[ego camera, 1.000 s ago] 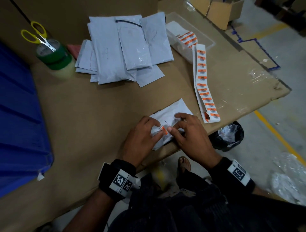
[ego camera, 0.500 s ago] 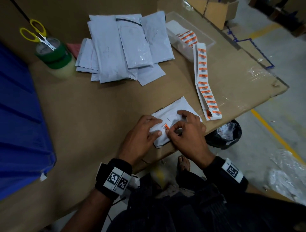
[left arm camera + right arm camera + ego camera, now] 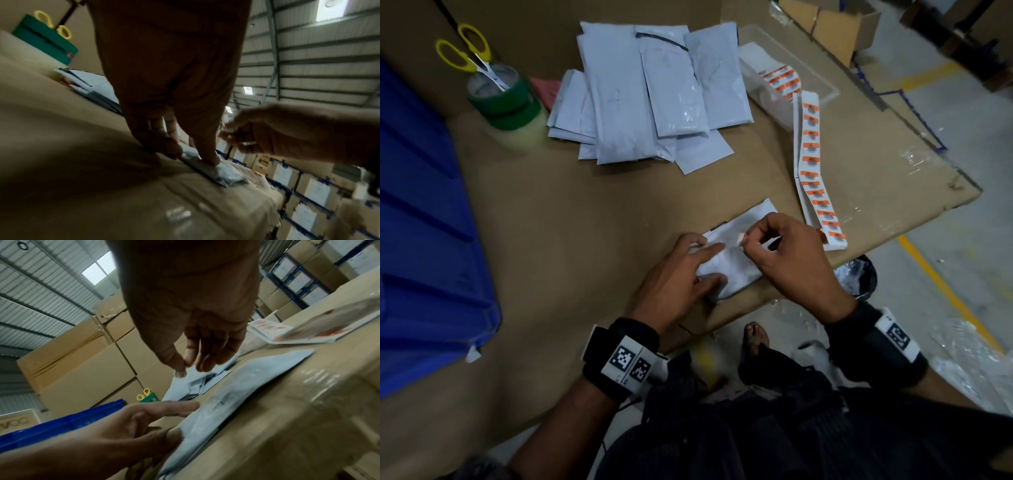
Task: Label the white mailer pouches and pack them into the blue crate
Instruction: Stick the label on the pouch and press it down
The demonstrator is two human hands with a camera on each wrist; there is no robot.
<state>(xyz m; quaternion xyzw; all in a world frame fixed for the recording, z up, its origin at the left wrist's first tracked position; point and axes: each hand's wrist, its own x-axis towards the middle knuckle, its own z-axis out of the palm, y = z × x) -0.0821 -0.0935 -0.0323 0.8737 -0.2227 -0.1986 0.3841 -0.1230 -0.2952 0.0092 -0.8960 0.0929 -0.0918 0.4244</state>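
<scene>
A white mailer pouch (image 3: 736, 270) lies at the table's near edge. My left hand (image 3: 722, 263) presses it flat with straight index finger and thumb; the left wrist view shows fingertips (image 3: 213, 160) on the pouch (image 3: 209, 169). My right hand (image 3: 743, 241) hovers just above the pouch and pinches a small pale label piece (image 3: 739, 237) between thumb and forefinger. In the right wrist view that pinch (image 3: 183, 368) sits above the pouch (image 3: 236, 394). The blue crate (image 3: 421, 240) stands at the left. A pile of white pouches (image 3: 647, 96) lies at the back.
An orange-and-white label strip (image 3: 815, 164) runs from a clear tray (image 3: 804, 73) toward the right edge. Yellow scissors (image 3: 472, 54) stand in stacked tape rolls (image 3: 510, 106) at back left. A black bin bag (image 3: 859, 277) sits on the floor below the table edge.
My right hand has lifted off the pouch with a small piece pinched in its fingertips. The left hand stays pressed on the pouch, index finger now stretched out.
</scene>
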